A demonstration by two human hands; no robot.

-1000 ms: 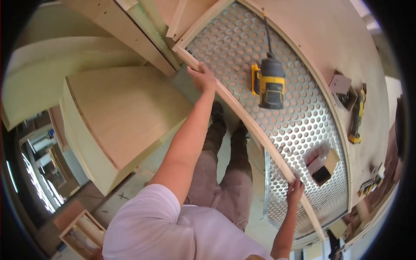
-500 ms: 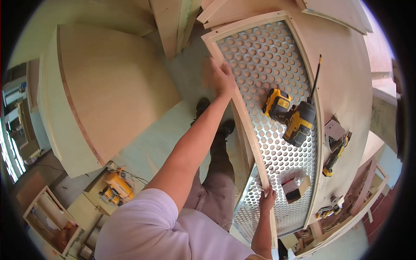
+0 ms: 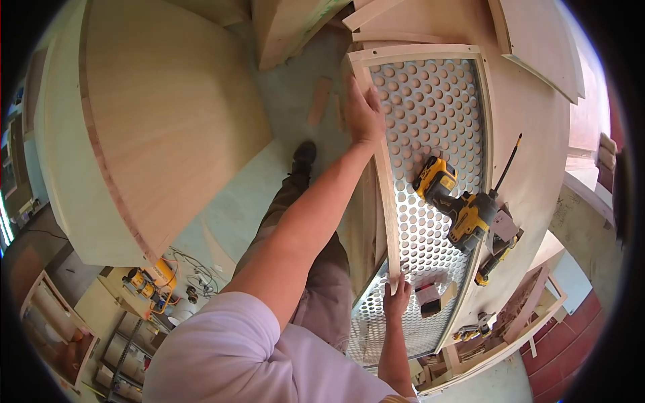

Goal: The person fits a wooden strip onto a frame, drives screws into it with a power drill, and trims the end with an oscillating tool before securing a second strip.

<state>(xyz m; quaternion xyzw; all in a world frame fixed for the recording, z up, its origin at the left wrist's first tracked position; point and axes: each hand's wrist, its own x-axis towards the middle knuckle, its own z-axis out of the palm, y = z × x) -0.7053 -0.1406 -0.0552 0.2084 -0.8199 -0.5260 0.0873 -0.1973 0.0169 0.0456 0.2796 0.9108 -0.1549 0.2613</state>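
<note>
- Holding a long framed panel (image 3: 430, 50) by its near rail (image 3: 385, 201), between left hand (image 3: 365, 121) and right hand (image 3: 396, 300), on the near side of a plywood surface (image 3: 524, 127).
- Gripping near the panel's upper corner with left hand: fingers closed over the near rail, thumb on top.
- Pinching farther down the same rail with right hand, fingers curled in at its edge.
- Inside the frame, beside the fingers of both hands, fitted with a perforated metal sheet (image 3: 457, 121).
- Just to the right of right fingers, on the sheet, loaded with a small open box (image 3: 430, 302).
- Between the two hands' level but farther right, laden with a yellow-and-black cordless drill (image 3: 470, 215), long bit pointing past the far rail.
- Past that rail, well apart from the fingers, strewn with a pinkish box (image 3: 504, 226), a slim yellow tool (image 3: 496, 262) and another yellow tool (image 3: 474, 329).
- Above left fingers, littered with wooden strips (image 3: 379, 13).
- Left of left fingers, down on the floor, marked by a flat wood offcut (image 3: 320, 99) and a dark shoe (image 3: 304, 153).
- Farther left, filled by a large plywood piece (image 3: 175, 121), with a yellow compressor (image 3: 161, 275) and cables (image 3: 198, 275) below it.
</note>
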